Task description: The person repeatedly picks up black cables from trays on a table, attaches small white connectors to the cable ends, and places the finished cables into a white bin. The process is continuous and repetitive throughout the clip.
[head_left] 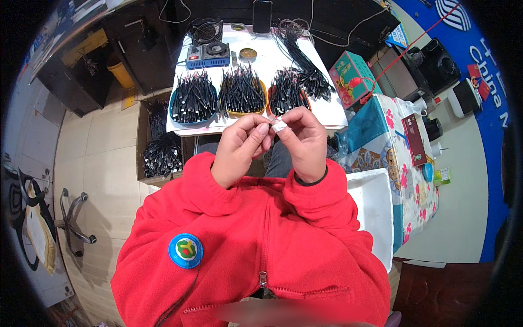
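Note:
In front of my chest my two hands meet, fingertips nearly touching, just past the near edge of the white table (332,115). My left hand (242,143) is closed in a pinch, thumb against forefinger. Opposite it, my right hand (305,143) pinches too, with a white wrap (279,126) around its thumb tip. Something small and thin sits between the fingertips, mostly hidden by them. Beyond the hands stand three baskets of short black cables: a blue one (173,116), a yellow one (265,89) and a red one (309,101).
A blue portable stove (208,61), a round tin (248,54) and a phone (262,17) stand farther back. Long black cables (305,62) lie at the table's right. A cardboard box (143,150) of cables is on the left floor; a white foam box (388,218) stands right.

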{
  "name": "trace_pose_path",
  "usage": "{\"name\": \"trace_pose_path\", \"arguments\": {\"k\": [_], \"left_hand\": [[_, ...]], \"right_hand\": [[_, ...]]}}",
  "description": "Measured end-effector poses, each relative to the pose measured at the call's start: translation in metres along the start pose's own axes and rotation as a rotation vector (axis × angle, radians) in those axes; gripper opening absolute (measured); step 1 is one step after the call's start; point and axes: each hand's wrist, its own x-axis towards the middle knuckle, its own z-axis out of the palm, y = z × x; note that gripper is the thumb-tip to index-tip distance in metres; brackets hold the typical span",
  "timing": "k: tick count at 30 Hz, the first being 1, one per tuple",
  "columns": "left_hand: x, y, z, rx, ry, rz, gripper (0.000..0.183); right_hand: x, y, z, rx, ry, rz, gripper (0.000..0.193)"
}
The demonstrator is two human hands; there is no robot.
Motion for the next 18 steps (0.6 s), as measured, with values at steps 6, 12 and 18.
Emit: {"name": "trace_pose_path", "arguments": {"k": [6,12,18], "left_hand": [[-0.002,0.005,-0.006,-0.312,-0.122,-0.174,0.017],[0.0,0.007,-0.016,-0.222,-0.156,-0.227,0.019],[0.002,-0.002,-0.011,-0.221,-0.064,-0.093,0.018]], "right_hand": [[0.001,0.004,-0.008,0.324,-0.104,0.205,0.012],[0.003,0.003,-0.009,0.099,-0.14,0.127,0.014],[0.003,0.007,-0.006,0.432,-0.098,0.265,0.013]]}}
